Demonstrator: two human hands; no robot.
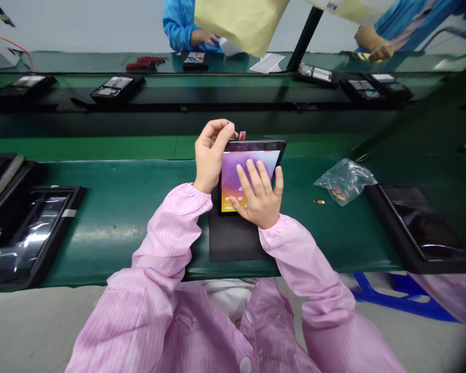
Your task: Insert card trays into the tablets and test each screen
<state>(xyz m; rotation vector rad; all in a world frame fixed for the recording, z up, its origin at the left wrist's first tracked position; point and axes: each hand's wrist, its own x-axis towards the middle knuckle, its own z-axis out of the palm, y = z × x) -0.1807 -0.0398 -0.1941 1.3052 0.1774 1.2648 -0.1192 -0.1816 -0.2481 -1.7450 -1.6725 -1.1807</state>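
A tablet (231, 166) with a lit purple-to-yellow home screen is on a dark mat (233, 241) in front of me. My left hand (212, 153) is at its upper left corner, fingers curled and thumb against the fingertips just above the top edge; whatever they pinch is too small to make out. A small red-and-white tab (243, 135) sticks up from that edge beside the fingertips. Over the screen, my right hand (260, 197) lies with fingers spread, holding nothing.
To the right are a clear plastic bag (345, 181) with small pieces inside, a small card-like piece (319, 201) and a framed black panel (423, 223). Another framed panel (31, 233) lies left. Opened devices (116, 88) sit on the line beyond, where co-workers' hands (204, 37) show.
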